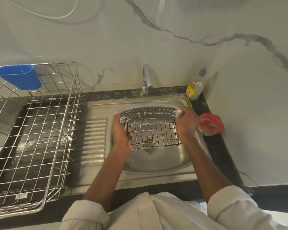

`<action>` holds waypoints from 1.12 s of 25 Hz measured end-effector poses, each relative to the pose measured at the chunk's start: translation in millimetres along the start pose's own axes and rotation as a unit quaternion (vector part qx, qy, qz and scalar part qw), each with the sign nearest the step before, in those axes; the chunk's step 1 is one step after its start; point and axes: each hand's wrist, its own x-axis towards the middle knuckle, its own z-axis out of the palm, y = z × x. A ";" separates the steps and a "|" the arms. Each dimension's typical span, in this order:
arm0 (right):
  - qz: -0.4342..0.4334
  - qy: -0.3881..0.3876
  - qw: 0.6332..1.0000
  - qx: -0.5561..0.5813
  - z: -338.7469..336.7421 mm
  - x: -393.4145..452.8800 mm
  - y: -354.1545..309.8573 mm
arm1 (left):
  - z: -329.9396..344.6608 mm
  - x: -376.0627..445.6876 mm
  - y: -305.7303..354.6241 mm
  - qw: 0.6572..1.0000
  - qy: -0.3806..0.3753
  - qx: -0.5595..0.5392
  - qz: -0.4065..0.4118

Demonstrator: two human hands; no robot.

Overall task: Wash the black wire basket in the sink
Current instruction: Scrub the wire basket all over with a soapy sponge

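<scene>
— Where does everything sit around the sink (158,168)?
— Wire basket (152,128) in it, a hand at each side; tap (146,80) behind; bottle (195,87) behind-right; tub (209,124) right; drying rack (33,130) left.

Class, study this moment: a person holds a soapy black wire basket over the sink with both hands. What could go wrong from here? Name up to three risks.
1. The black wire basket carries white suds, and the left hand grips only its edge, so it may slip into the sink.
2. The right hand works close to the red-lidded tub on the counter edge; an elbow swing might knock it.
3. Fingers curled through the wires could get pinched.
</scene>
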 end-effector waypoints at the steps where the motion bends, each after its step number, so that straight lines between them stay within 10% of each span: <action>1: 0.023 0.012 1.000 -0.014 -0.6 -0.7 -0.8 | 2.0 -2.2 -0.9 1.000 -0.006 0.008 0.006; 7: -0.221 -0.080 0.962 0.137 25.5 -66.1 -96.8 | 17.4 6.1 -15.3 0.998 -0.031 0.029 0.037; 18: 0.045 0.055 0.996 0.053 -3.4 1.2 3.0 | 9.8 -4.1 -5.1 0.999 -0.022 0.026 0.004; 24: -0.248 -0.047 0.957 0.141 14.2 -69.6 -82.9 | 18.9 4.7 -16.5 0.999 -0.031 0.013 0.010; 28: -0.231 -0.021 0.961 0.153 7.8 -49.6 -49.2 | 14.1 1.5 -14.2 1.000 -0.019 0.004 0.002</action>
